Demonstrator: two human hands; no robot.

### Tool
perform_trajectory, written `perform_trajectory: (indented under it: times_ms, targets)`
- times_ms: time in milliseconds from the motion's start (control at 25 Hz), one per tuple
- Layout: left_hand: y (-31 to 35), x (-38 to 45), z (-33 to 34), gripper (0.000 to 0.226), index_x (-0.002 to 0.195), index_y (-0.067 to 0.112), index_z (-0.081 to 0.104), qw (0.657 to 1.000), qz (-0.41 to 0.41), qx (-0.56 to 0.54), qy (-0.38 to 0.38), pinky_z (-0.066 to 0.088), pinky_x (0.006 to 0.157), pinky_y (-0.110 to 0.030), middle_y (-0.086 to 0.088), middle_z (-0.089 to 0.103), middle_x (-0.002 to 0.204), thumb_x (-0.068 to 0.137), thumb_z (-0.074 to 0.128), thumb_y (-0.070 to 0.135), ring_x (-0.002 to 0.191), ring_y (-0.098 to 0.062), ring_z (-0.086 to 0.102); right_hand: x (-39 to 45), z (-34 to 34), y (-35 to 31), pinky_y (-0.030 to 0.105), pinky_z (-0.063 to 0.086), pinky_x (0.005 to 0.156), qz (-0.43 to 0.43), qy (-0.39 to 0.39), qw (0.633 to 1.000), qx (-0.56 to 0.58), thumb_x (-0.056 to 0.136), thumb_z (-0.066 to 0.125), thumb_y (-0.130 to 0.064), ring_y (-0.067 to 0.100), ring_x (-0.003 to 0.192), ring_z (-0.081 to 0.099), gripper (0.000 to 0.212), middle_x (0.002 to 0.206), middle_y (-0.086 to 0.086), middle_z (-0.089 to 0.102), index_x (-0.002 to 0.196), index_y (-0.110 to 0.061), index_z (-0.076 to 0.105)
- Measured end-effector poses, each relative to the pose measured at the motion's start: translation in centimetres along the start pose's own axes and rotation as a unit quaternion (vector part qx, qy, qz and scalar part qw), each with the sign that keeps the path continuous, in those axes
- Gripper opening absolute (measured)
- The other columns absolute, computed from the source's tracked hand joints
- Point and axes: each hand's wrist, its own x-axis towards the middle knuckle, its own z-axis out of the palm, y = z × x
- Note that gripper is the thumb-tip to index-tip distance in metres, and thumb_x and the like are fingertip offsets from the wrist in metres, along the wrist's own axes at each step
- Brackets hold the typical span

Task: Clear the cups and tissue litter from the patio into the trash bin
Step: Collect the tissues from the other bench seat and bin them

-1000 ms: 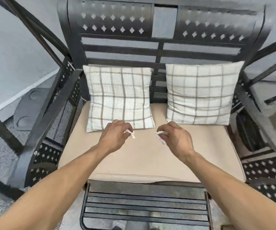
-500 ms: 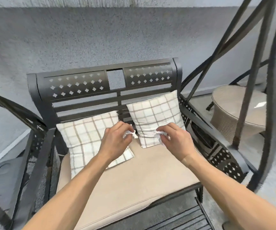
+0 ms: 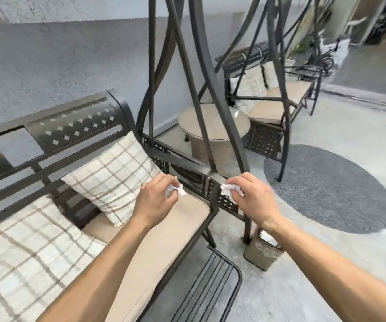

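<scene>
My left hand (image 3: pixel 156 201) pinches a crumpled white tissue (image 3: pixel 175 188) above the right end of the swing seat's tan cushion (image 3: pixel 164 238). My right hand (image 3: pixel 253 197) grips a second crumpled tissue (image 3: pixel 228 188), held over the swing's metal armrest (image 3: pixel 187 165). A small beige trash bin (image 3: pixel 260 254) with an open top stands on the floor below my right wrist, partly hidden by my forearm. No cups show.
Two plaid pillows (image 3: pixel 115 173) lean on the black metal swing back. Slanted swing frame posts (image 3: pixel 213 84) rise just ahead. A round wicker table (image 3: pixel 210 131), a second cushioned swing (image 3: pixel 273 103) and a round grey rug (image 3: pixel 333 189) lie to the right on concrete.
The view has swung right from facing the swing seat to its right end. Both hands kept their tissues and moved right with it; the trash bin has come into view.
</scene>
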Motion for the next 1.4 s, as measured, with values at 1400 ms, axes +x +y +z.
perform_trajectory:
  times_ms: [1400]
  targets:
    - [26.1, 24.0, 39.7, 0.009, 0.093, 0.023, 0.061, 0.979, 0.112, -0.094, -0.139, 0.047, 0.077, -0.032, 0.008, 0.061, 0.096, 0.087, 0.064, 0.017, 0.084, -0.009, 0.054, -2.0, -12.6, 43.8, 0.025, 0.048, 0.063, 0.182, 0.069, 0.980, -0.039, 0.082, 0.072, -0.014, 0.011, 0.071, 0.058, 0.016, 0.089, -0.003, 0.067, 0.097, -0.017, 0.072]
